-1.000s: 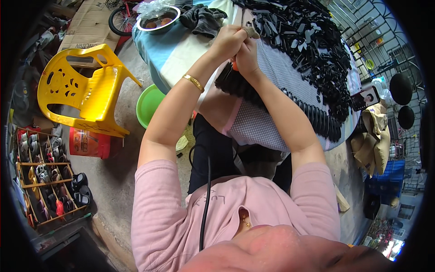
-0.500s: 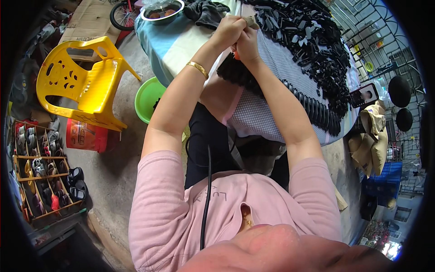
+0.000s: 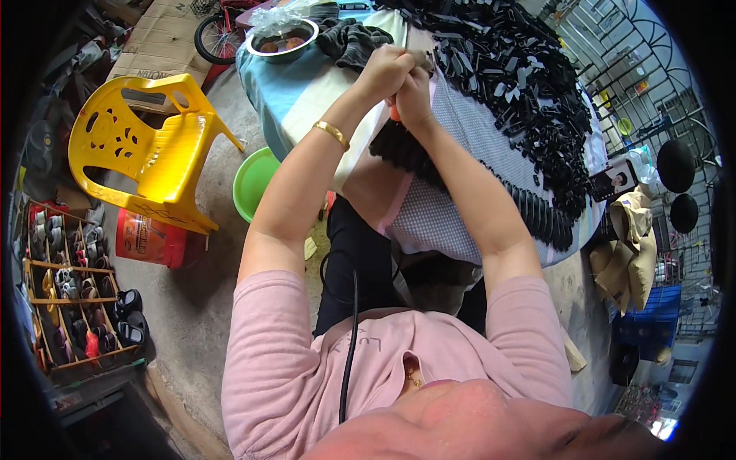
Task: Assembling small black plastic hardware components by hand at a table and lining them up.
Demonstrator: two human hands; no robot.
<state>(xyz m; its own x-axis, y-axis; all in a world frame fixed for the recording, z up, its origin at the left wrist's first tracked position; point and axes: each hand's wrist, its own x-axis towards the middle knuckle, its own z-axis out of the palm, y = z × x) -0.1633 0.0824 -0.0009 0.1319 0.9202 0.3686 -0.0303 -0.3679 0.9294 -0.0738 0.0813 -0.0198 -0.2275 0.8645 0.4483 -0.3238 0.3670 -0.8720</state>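
My left hand [image 3: 386, 71] and my right hand [image 3: 415, 100] meet over the cloth-covered table [image 3: 452, 203], both closed. An orange handle-like piece [image 3: 395, 113] shows below the fingers, beside my right palm. Something small and tan [image 3: 420, 58] sticks out at the fingertips; its kind is unclear. My fingers hide most of what they grip. Just under my hands, a row of black curved plastic pieces [image 3: 537, 218] runs along the table's near side. Beyond lies a big heap of loose black plastic pieces [image 3: 506, 84].
On the table stand a metal bowl [image 3: 307, 34] and a dark crumpled cloth [image 3: 354, 42]. A phone [image 3: 613, 182] is at the right edge. A green basin [image 3: 253, 184], yellow chair [image 3: 165, 153], red bucket [image 3: 149, 239] and shoe rack [image 3: 73, 295] are to the left.
The whole view has shifted, so the table and room sit slightly lower in the picture. My hands stay closed together, and a bit more of the orange piece shows.
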